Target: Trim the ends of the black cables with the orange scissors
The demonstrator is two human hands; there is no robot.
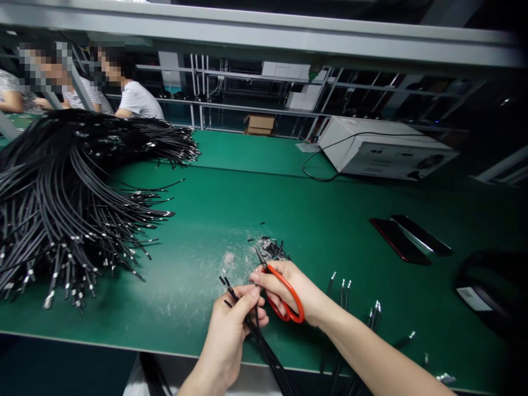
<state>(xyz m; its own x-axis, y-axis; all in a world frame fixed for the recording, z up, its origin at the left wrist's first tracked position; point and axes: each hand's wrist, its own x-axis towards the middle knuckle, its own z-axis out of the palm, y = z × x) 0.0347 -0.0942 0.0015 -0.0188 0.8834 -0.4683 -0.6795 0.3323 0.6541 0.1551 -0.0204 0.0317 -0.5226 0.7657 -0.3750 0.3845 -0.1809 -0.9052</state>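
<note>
My left hand is closed around several black cables, their short ends poking out past the thumb. In my right hand is a pair of scissors with red handles, its dark blades pointing up and away from me. The right thumb and fingertip meet close to the left fingertips, by one cable end; exactly what they pinch there is hard to make out. Just beyond the blades lies a small heap of cut black pieces, with fine pale strands scattered on the green table.
A big pile of black cables covers the left side. More cable ends with silvery tips lie at the right front. Two dark phone-like slabs and a white machine stand farther right. Co-workers sit at back left.
</note>
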